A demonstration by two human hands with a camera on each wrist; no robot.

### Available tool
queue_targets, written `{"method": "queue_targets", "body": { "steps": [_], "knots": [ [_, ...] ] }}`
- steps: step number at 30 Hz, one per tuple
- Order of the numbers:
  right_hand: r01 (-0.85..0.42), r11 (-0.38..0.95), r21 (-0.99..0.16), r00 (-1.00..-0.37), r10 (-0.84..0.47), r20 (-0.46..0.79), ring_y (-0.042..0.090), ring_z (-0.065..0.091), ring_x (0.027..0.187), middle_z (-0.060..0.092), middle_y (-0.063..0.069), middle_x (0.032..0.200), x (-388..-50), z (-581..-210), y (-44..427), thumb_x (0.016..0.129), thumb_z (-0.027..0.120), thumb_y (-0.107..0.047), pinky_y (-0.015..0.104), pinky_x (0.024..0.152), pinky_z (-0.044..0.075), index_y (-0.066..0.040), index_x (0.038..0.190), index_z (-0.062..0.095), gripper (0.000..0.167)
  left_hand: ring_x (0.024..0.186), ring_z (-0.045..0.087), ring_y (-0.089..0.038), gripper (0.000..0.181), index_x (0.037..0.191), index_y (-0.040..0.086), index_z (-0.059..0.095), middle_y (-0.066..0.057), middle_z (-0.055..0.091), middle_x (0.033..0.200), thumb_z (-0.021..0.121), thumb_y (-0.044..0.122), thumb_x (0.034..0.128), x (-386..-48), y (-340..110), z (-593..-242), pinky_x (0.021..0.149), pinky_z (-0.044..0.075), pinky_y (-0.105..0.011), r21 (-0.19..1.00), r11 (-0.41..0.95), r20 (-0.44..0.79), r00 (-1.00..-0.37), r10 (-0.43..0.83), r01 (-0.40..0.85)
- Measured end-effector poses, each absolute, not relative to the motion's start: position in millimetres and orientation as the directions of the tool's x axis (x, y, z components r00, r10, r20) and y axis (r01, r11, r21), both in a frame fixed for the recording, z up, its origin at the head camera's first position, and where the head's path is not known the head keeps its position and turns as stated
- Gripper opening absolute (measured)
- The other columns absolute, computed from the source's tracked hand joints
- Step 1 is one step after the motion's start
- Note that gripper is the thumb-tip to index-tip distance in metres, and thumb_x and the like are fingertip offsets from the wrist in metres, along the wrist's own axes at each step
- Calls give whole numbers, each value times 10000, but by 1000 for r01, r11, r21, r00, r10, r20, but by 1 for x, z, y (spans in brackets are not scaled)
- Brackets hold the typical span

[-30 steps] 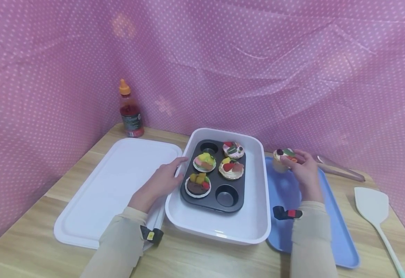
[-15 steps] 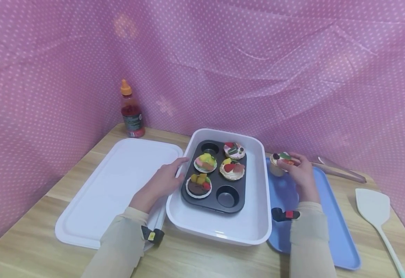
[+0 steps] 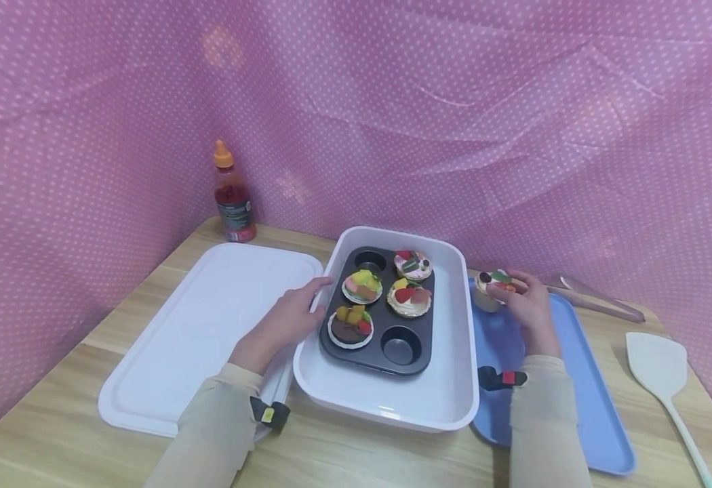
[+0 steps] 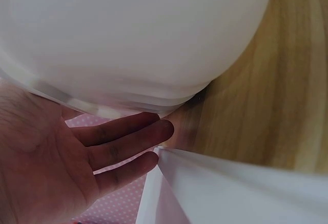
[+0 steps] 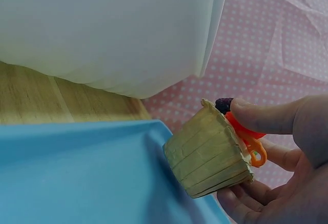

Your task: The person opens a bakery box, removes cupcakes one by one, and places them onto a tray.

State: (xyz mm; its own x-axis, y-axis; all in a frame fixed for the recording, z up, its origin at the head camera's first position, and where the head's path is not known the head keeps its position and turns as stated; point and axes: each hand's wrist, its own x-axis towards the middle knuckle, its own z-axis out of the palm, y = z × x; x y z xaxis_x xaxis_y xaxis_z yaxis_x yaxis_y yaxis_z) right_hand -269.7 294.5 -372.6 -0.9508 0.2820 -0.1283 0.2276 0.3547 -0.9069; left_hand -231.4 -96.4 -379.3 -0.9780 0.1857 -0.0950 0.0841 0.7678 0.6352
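Note:
My right hand [image 3: 529, 308] pinches a cupcake [image 5: 207, 155] in a pale pleated cup, with a dark berry and red and orange toppings. In the head view the cupcake is over the far left corner of the blue tray [image 3: 576, 379]; whether it touches the tray I cannot tell. At the left wall of the white basin [image 3: 386, 407] my left hand [image 3: 283, 322] has loosely straight fingers [image 4: 125, 144] along its outer side. Inside the basin lies a dark muffin tin [image 3: 374, 356] holding several topped cupcakes, one a chocolate cupcake [image 3: 350, 332]. Its far-left and near-right cups hold nothing.
Left of the basin lies a white board [image 3: 203, 339]. A sauce bottle [image 3: 234, 203] with an orange cap stands behind it. On the right are metal tongs [image 3: 600, 298] and a pale spatula [image 3: 658, 366]. A pink dotted cloth [image 3: 392, 122] hangs behind the table.
My right hand has moved a little left and down with the cupcake, closer to the basin. My left hand stays at the basin's left side.

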Motion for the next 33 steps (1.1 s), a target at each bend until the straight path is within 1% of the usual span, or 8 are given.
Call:
{"method": "queue_targets", "body": {
  "steps": [3, 11, 17, 23, 33],
  "knots": [
    [230, 353, -907, -951, 277, -134, 419, 381, 1439, 339, 267, 1593, -270, -374, 296, 922, 700, -165, 592, 1188, 300, -41, 1567, 309, 764, 1370, 518, -362, 562, 1557, 208, 373, -154, 551, 1479, 525, 214, 1015, -231, -96, -379, 1111, 432, -556, 639, 765, -102, -978, 184, 77],
    [213, 351, -912, -958, 256, -126, 415, 401, 1417, 366, 277, 1574, -272, -378, 298, 926, 706, -155, 597, 1188, 293, -20, 1557, 321, 751, 1371, 520, -355, 564, 1559, 212, 369, -147, 551, 1481, 524, 217, 1017, -232, -95, -379, 1110, 434, -553, 635, 769, -106, -978, 181, 73],
    [209, 344, -915, -959, 258, -122, 407, 403, 1410, 374, 280, 1565, -273, -380, 298, 932, 699, -150, 568, 1188, 309, -11, 1550, 327, 735, 1379, 511, -353, 563, 1558, 213, 370, -142, 542, 1491, 525, 220, 1016, -232, -95, -379, 1115, 429, -552, 632, 772, -102, -978, 180, 76],
    [210, 339, -917, -958, 258, -124, 399, 417, 1397, 388, 277, 1557, -273, -380, 297, 925, 705, -149, 565, 1192, 305, -17, 1551, 333, 741, 1383, 505, -357, 562, 1558, 207, 369, -148, 542, 1490, 524, 217, 1017, -232, -95, -379, 1118, 424, -555, 630, 772, -103, -978, 181, 77],
    [234, 323, -917, -950, 275, -146, 385, 396, 1426, 390, 240, 1575, -273, -380, 298, 899, 737, -179, 553, 1201, 294, -42, 1549, 353, 768, 1376, 511, -363, 563, 1557, 203, 372, -153, 546, 1485, 525, 222, 1015, -231, -96, -379, 1116, 426, -558, 623, 778, -93, -979, 181, 85]
  ]
}}
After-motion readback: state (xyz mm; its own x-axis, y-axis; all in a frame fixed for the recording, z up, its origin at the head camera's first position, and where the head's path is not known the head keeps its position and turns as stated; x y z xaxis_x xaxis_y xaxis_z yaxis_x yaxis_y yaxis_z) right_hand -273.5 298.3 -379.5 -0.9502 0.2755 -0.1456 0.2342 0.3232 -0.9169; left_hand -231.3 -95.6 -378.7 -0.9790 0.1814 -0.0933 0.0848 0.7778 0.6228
